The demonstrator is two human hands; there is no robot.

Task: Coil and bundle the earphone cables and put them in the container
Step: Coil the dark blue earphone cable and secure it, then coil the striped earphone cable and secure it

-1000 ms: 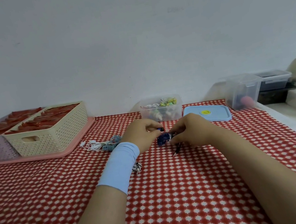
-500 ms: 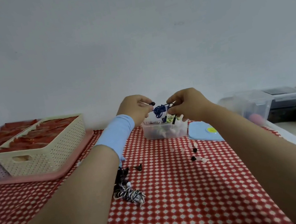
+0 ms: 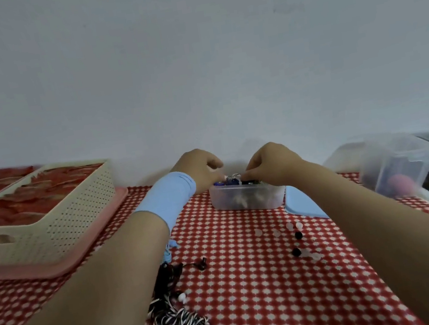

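Observation:
A small clear container [image 3: 247,201] stands at the far middle of the red checked table, with several coiled earphones inside. Both hands reach over its rim. My left hand [image 3: 200,170], with a light blue wristband, and my right hand [image 3: 272,163] pinch a dark blue earphone bundle [image 3: 232,180] just above the container's opening. A black-and-white striped earphone cable [image 3: 179,318] lies tangled near me, with a dark red-black cable [image 3: 170,274] and a light blue cable [image 3: 169,251] beside my left forearm.
A blue lid [image 3: 303,208] lies right of the container. Loose ear tips [image 3: 298,236], clear and black, are scattered on the cloth. A cream basket [image 3: 49,227] on a pink tray [image 3: 64,266] stands at left. Clear storage boxes [image 3: 393,162] stand at right.
Both hands lifted the dark blue bundle off the table, carried it forward and lowered it to the container's opening. The view shifted closer to the table.

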